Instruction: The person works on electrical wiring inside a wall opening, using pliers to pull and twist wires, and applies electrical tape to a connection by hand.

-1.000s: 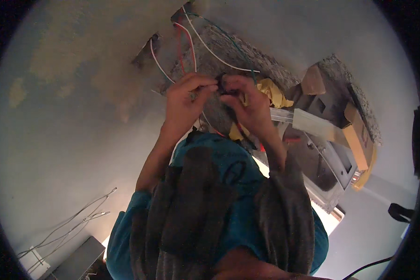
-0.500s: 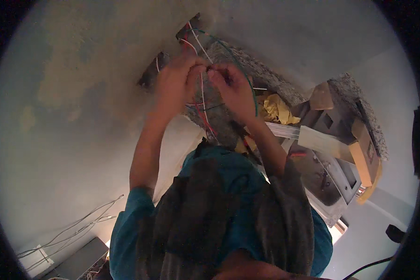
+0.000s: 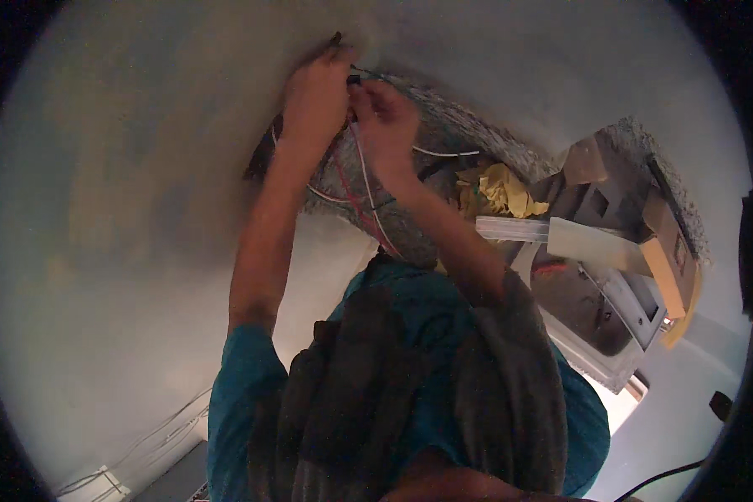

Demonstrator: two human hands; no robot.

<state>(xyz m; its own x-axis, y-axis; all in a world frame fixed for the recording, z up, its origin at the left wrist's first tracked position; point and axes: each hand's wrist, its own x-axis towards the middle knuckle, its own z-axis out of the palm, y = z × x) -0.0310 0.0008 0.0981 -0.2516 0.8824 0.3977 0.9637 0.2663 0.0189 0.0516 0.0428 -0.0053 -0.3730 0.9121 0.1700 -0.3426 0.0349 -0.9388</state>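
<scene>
My left hand [image 3: 316, 96] is raised to the upper opening in the wall, its fingers closed at the dark edge; what they hold is hidden. Just right of it, my right hand [image 3: 385, 121] pinches electrical wires close to a small black piece [image 3: 354, 80]. A white wire [image 3: 364, 171] hangs down from between the fingers, with red wires [image 3: 343, 171] beside it. Behind the right hand another white wire [image 3: 448, 154] sticks out to the right. The lower wall opening [image 3: 262, 155] shows partly behind my left forearm.
A rough stone ledge [image 3: 468, 117] runs along the wall. On the right are crumpled yellow paper [image 3: 510, 192], white plastic strips [image 3: 510, 228], an open cardboard box [image 3: 668, 259] and a sink [image 3: 581, 309]. Loose cables [image 3: 163, 435] hang at the lower left wall.
Both hands have moved up and left, from the hanging wires to the upper wall opening. The left hand now covers most of that opening. The green wire has shifted behind the right hand.
</scene>
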